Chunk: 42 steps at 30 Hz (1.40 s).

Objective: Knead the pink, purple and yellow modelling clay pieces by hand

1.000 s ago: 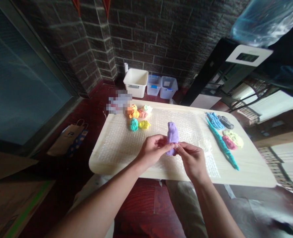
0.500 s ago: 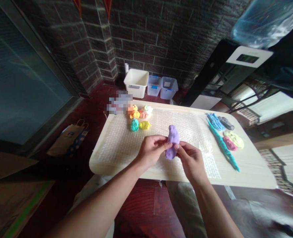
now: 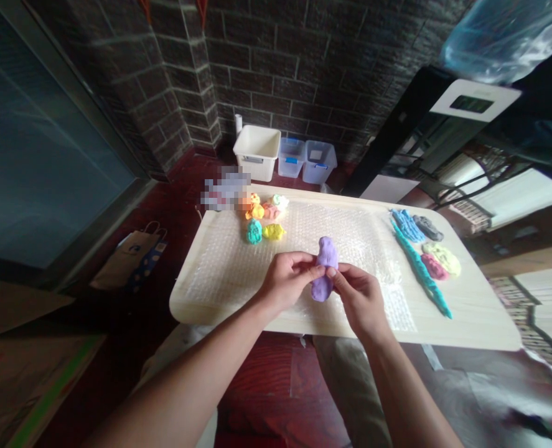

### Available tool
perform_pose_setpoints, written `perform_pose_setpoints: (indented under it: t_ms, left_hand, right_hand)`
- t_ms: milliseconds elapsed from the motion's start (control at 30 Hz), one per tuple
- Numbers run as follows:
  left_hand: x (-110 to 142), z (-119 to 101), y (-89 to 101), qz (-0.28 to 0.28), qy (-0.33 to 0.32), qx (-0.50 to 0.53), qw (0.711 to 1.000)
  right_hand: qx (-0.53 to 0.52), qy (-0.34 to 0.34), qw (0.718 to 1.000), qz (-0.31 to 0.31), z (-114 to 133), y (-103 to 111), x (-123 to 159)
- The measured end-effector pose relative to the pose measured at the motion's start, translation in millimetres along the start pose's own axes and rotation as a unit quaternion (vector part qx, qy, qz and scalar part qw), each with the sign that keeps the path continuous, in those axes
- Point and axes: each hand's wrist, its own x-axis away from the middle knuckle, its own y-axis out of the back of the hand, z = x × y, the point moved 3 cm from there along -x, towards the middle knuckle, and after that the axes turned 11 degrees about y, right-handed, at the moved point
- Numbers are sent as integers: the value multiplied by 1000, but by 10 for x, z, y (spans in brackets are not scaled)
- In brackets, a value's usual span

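A lump of purple modelling clay [image 3: 326,252] is pinched between both hands above the table. It is longish, rounded at both ends and slightly narrowed where the thumbs press. My left hand [image 3: 289,277] grips its left side, thumb in front and fingers curled behind. From the right, my right hand [image 3: 358,292] holds it the same way, its thumb tip close to the left one. The fingertips behind the clay are hidden. Beneath the hands, a sheet of bubble wrap [image 3: 238,283] covers much of the pale table [image 3: 472,320].
At the table's far left sit teal clay [image 3: 254,232], yellow clay [image 3: 274,232] and orange clay [image 3: 256,210]. To the right lie a long turquoise clay roll [image 3: 418,264], blue clay [image 3: 407,224], grey clay [image 3: 427,228] and pink clay [image 3: 434,266]. Plastic bins [image 3: 257,152] stand beyond the table.
The purple clay has been turned and pressed; it now looks shorter and smoother, bulging at its lower end. Both hands keep hold of it in nearly the same place.
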Motion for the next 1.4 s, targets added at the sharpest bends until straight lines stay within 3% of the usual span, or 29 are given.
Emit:
perform_pose_setpoints:
  t_ms: [300,500,700,867,1067,1267,1400]
  left_hand:
    - [7,-30,-35,14,10,34,999]
    - [-13,10,3,-7,13,12,1000]
    - [11,-39,-45,28,9,24,999]
    - [18,-31,-22,5,19,5,1000]
    - [5,-20,-24,15,11,5,1000]
    - [-12,-19,14,-21,11,25,999]
    - [0,-29,-11,6,19,38,999]
  right_hand:
    - [-13,-16,1000,-3,-3,14,9]
    - [7,-13,1000,-20,-27,52,2]
    - [-13,-26,999,-28,-14,24,-1]
    - [-6,-36,999,-16,-40,35,4]
    - [0,-5,999,-42,-8,19,-5]
    - [-16,-25,1000,6,20,-39,-9]
    - [-27,-22,999,-27,-2,1,-19]
